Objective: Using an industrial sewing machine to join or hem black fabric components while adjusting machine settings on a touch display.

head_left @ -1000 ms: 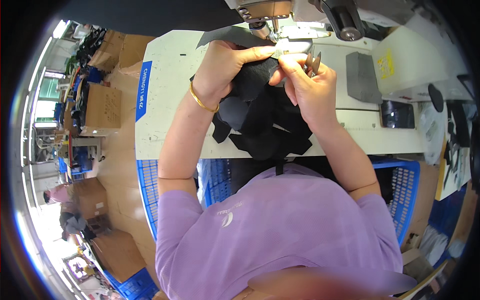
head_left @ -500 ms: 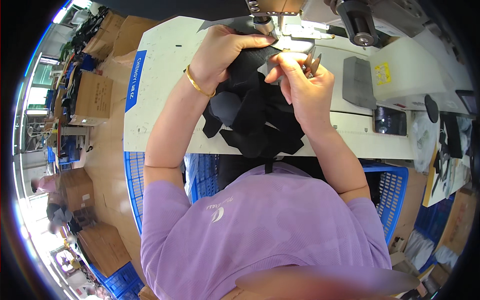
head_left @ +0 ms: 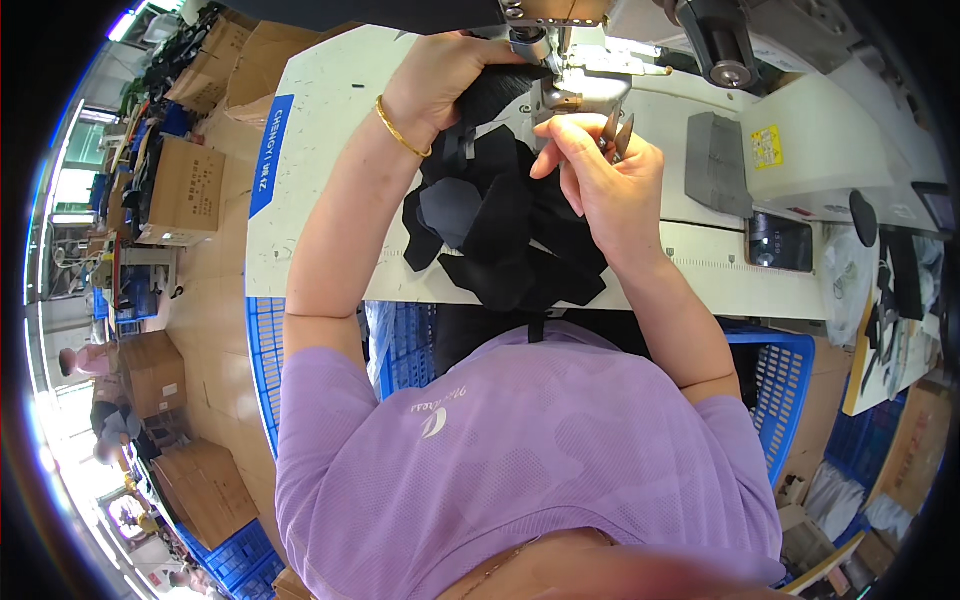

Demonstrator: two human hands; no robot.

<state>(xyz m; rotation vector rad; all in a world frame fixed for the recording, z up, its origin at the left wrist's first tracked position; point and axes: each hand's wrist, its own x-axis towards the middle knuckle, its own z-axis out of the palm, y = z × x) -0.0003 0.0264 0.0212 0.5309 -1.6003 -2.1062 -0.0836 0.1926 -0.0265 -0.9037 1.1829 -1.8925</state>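
My left hand (head_left: 445, 75) is closed on the edge of a piece of black fabric (head_left: 492, 98), just left of the sewing machine's needle area (head_left: 562, 62). Its fingertips are partly hidden behind the machine head. My right hand (head_left: 612, 185) grips small thread snips (head_left: 617, 137), whose pointed blades stick up past the curled fingers. That hand hovers in front of the machine's metal work bed (head_left: 580, 97). Below both hands, several cut black fabric pieces (head_left: 510, 250) lie bunched toward the near table edge, with a dark grey patch (head_left: 450, 212) among them.
The white sewing table (head_left: 330, 180) has a grey plate (head_left: 716, 165) and a small dark display panel (head_left: 780, 241) at right. Blue plastic baskets (head_left: 268, 350) stand under its near edge. Cardboard boxes (head_left: 185, 190) line the floor at left.
My left hand has drawn the black fabric leftward and away from the needle, uncovering the metal work bed. My right hand has shifted slightly down with the snips.
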